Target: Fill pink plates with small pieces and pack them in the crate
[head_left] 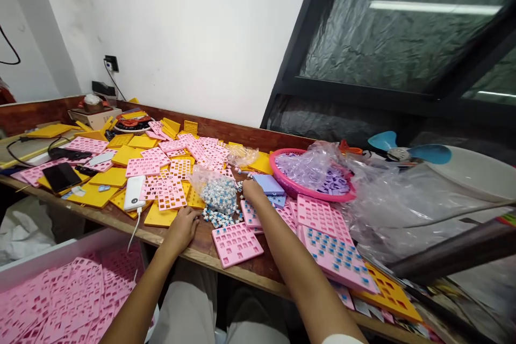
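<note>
My left hand rests on the table's front edge, fingers loosely extended and nothing visible in them. It lies left of a heap of small blue-and-white pieces. My right hand reaches to the right side of that heap, its fingers drawn together; what they hold is hidden. A clear plastic bag of the same pieces sits between the hands. In front of it lies a pink foam tray with square holes and a few blue pieces along its top row. Another pink tray, dotted with many blue pieces, lies to the right.
A pink basket of purple pieces stands behind. Yellow boards and pink perforated sheets cover the left side, with a white power bank and a phone. A white bin of pink sheets stands below.
</note>
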Demonstrator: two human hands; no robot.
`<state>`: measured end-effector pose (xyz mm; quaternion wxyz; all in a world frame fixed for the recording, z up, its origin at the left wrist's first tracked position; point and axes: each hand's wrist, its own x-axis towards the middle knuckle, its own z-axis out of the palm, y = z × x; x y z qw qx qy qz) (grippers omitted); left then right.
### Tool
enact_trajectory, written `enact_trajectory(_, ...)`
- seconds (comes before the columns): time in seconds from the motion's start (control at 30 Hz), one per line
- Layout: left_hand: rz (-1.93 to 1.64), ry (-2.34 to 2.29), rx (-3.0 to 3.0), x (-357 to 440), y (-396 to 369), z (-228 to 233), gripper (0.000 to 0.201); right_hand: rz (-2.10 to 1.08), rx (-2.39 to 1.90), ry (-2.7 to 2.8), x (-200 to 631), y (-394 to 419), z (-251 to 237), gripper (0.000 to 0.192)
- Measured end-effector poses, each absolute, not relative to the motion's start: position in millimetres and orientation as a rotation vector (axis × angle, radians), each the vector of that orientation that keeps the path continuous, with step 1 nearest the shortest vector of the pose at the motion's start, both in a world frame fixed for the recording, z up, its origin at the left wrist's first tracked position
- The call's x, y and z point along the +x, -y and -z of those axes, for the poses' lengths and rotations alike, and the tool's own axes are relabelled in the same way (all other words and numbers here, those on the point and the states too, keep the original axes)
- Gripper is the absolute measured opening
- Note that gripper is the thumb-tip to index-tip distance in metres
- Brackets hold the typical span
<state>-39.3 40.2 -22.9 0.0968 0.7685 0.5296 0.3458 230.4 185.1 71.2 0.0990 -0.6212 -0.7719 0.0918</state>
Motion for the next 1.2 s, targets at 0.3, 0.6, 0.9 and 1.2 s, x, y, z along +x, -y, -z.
enact_trajectory(0.3, -1.196, -1.375, 2.15, -39.9, -22.7, 8.9, 0.02, -0.625, -1.202, 2.033, 240.4, -99.3, -69.0, 0.033)
enact_trajectory(0.6, -1.202, -1.196, 1.996, 15.5, 18.4, 0.3, 0.017, -0.423, -1.218, 1.999, 261.0, -50.4, -25.5, 0.019)
enact_trajectory(0.9, -1.215, -1.295, 2.119, 24.4, 4.0, 17.2, 0.029, -0.562, -1.092, 2.055, 244.7, -28.4, -9.4, 0.024)
enact_trajectory(1.2, -1.333, -1.437, 2.106, 26.3, 8.5, 14.0, 0.028, -0.529, -1.047, 2.101, 242.0, -26.2, -4.2, 0.024)
